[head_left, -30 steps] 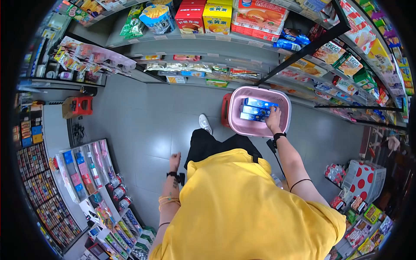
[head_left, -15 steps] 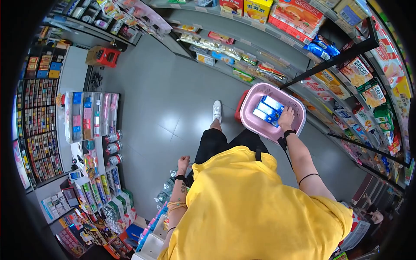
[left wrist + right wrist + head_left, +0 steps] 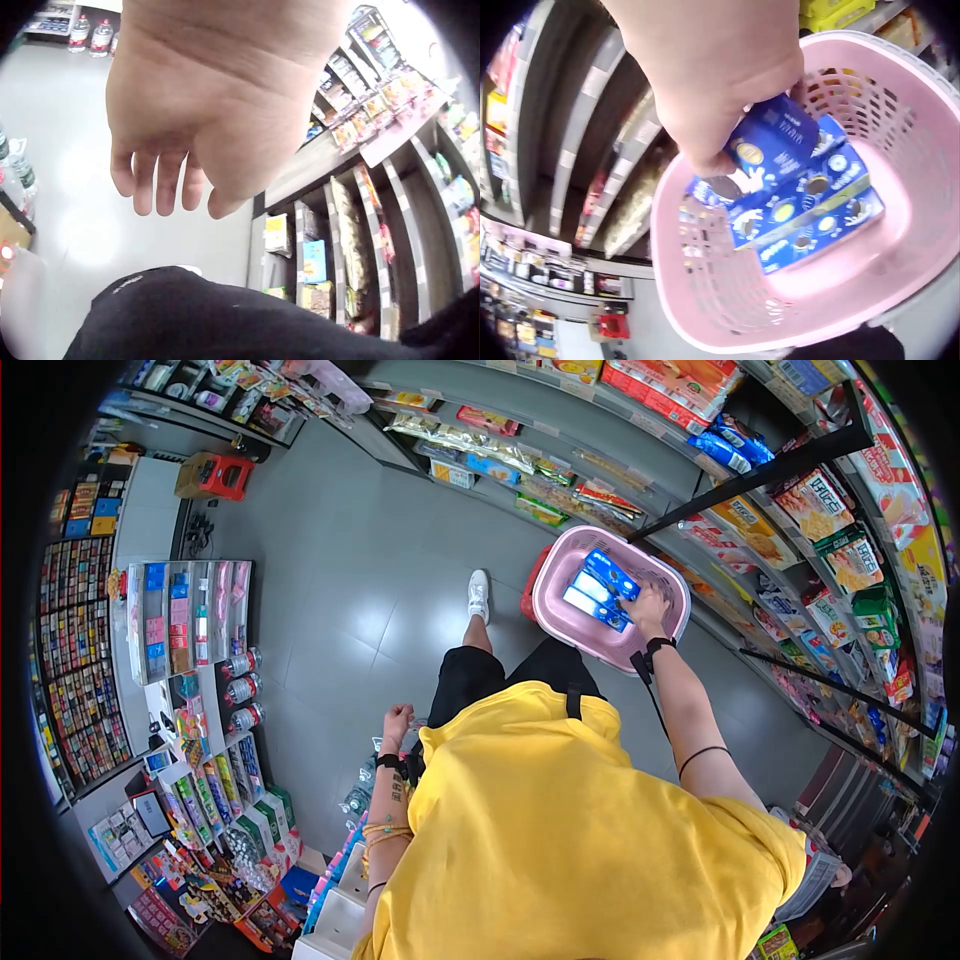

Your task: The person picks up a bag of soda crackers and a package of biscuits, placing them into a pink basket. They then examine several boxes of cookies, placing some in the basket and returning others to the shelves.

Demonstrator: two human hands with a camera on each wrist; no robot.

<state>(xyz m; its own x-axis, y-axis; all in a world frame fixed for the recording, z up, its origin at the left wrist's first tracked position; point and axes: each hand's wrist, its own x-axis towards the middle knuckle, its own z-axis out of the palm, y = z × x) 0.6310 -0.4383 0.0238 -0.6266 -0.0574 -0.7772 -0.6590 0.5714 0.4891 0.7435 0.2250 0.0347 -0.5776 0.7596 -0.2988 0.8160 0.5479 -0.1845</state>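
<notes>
My right hand (image 3: 648, 605) is down inside a pink plastic basket (image 3: 667, 262) with slotted walls. In the right wrist view its thumb and fingers grip a small blue printed box (image 3: 776, 139), tilted above other blue boxes (image 3: 802, 199). Those lie side by side on the basket floor; the palm side of my right hand is partly hidden. Away from the basket, my left hand (image 3: 396, 722) hangs beside my left leg, its fingers loosely bent around nothing. In the left wrist view the left hand (image 3: 210, 112) shows bare floor beyond it.
Something red (image 3: 533, 582) shows at the basket's left side. Snack shelves (image 3: 560, 420) run along the front and right, with a black shelf post (image 3: 750, 485) close past the basket. A display counter (image 3: 190, 620) and large water bottles (image 3: 243, 690) stand at left.
The head view has turned, so the shelves and basket appear slanted. My right hand stays in the basket at the blue boxes, which now lie at a different angle. The left hand still hangs.
</notes>
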